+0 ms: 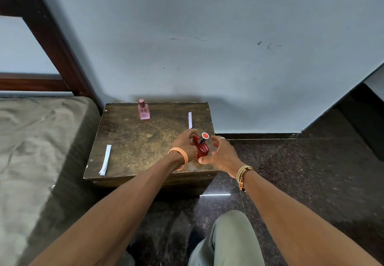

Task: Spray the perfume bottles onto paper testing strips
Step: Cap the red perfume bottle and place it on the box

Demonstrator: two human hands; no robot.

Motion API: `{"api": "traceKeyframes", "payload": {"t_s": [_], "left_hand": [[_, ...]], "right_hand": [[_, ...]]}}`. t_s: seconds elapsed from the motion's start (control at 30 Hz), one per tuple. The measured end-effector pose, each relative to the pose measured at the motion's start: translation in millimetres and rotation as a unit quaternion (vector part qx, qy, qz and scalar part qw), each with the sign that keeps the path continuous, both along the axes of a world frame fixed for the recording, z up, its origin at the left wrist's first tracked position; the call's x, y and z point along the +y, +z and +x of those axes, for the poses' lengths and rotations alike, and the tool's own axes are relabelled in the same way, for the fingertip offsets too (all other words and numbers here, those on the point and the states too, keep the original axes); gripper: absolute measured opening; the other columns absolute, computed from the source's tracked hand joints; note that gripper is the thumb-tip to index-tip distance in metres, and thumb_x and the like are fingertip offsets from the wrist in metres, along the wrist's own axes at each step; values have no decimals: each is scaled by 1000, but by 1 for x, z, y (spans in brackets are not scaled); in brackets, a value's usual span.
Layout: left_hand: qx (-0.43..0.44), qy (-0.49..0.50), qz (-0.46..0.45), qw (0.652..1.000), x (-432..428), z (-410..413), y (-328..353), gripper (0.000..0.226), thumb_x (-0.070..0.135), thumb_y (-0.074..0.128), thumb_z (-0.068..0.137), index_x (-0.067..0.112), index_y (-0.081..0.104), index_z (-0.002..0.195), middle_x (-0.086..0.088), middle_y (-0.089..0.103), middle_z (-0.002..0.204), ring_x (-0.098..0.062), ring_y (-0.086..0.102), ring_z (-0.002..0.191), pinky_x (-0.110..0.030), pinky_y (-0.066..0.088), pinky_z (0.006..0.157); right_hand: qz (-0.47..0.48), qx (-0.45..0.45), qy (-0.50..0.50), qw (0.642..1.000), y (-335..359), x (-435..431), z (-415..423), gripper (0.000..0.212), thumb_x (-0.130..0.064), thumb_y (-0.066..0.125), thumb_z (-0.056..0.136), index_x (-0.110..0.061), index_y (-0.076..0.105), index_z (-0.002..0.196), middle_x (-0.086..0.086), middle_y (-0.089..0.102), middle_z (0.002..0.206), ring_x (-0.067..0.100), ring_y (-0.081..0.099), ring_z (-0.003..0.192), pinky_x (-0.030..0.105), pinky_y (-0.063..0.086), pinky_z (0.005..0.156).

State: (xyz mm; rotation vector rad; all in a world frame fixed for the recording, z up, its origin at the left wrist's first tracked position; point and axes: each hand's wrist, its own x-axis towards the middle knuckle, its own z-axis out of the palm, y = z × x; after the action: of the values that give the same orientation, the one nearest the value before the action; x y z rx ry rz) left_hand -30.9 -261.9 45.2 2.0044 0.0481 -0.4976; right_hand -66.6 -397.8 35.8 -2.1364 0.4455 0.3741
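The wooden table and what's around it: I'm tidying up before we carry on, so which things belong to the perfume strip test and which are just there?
Belongs to the job:
- red perfume bottle, held between left hand and right hand
- pink perfume bottle, standing at the back
- near paper strip
- far paper strip

Just there:
- wooden table
- bed

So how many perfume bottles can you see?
2. The pink bottle stands at the far left of the wooden table. The red bottle is near the front right edge, between the left hand and right hand. None seem hidden.
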Motion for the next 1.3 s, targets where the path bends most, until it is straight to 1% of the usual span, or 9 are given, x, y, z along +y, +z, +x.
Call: {"api": "traceKeyframes", "payload": {"t_s": [0.17,0.23,0.3,0.47,0.73,0.87,1.07,1.2,1.3], "left_hand": [[0,30,-42,999,-1,6,-10,63,-22,54,77,12,55,129,-8,59,129,-18,58,106,-41,52,98],[-1,31,-42,999,-1,9,-13,64,-23,52,76,11,54,130,-7,58,129,-17,58,105,-40,52,97],[-1,22,-36,999,-1,11,-18,65,-22,54,77,12,53,132,-5,57,132,-20,58,113,-40,52,98],[2,17,-40,999,-4,14,-31,67,-20,57,78,15,52,135,-5,59,132,-21,56,122,-40,51,100],[11,46,-66,997,1,25,-37,57,-22,56,75,10,61,123,-6,64,121,-21,63,108,-40,55,92],[-3,67,-97,993,8,33,-25,54,-22,57,76,10,61,119,-1,62,109,-20,63,101,-36,57,86],[-59,81,-71,992,9,65,-14,61,-23,57,71,15,62,118,1,63,108,-17,61,102,-38,54,93],[-75,87,-74,991,7,99,-8,54,-20,60,71,16,65,112,-2,66,107,-19,62,105,-35,53,95],[-76,95,-99,988,5,121,-5,49,-20,57,70,8,65,110,-7,67,101,-22,65,98,-33,54,92]], "right_hand": [[-13,-23,-5,1000,-11,1,1,67,-24,89,71,-20,58,130,-5,66,123,13,63,110,30,48,100],[-15,-32,-7,999,-14,3,1,61,-25,87,74,-20,59,128,-7,67,118,7,61,101,23,46,93],[-21,-42,-12,999,-18,4,1,56,-27,86,76,-21,61,126,-7,67,115,7,61,99,22,45,91],[-37,-60,-26,997,-24,12,3,54,-29,86,74,-20,64,123,-6,70,110,8,62,96,26,50,94],[-126,-72,-10,989,-26,17,8,37,-32,71,90,-22,65,124,1,74,105,20,68,99,37,55,92],[-146,-94,11,985,-17,18,22,31,-24,64,96,-20,61,126,3,71,106,20,65,97,31,49,85],[-145,-138,26,979,-2,21,60,28,-17,60,98,-16,60,126,2,63,101,21,61,96,33,50,84],[-171,-184,47,967,6,17,95,28,-10,59,97,-15,59,124,5,58,115,18,52,97,31,42,82],[-186,-189,62,962,7,15,119,27,-11,58,95,-12,59,123,10,53,119,27,55,104,31,40,83]]}}
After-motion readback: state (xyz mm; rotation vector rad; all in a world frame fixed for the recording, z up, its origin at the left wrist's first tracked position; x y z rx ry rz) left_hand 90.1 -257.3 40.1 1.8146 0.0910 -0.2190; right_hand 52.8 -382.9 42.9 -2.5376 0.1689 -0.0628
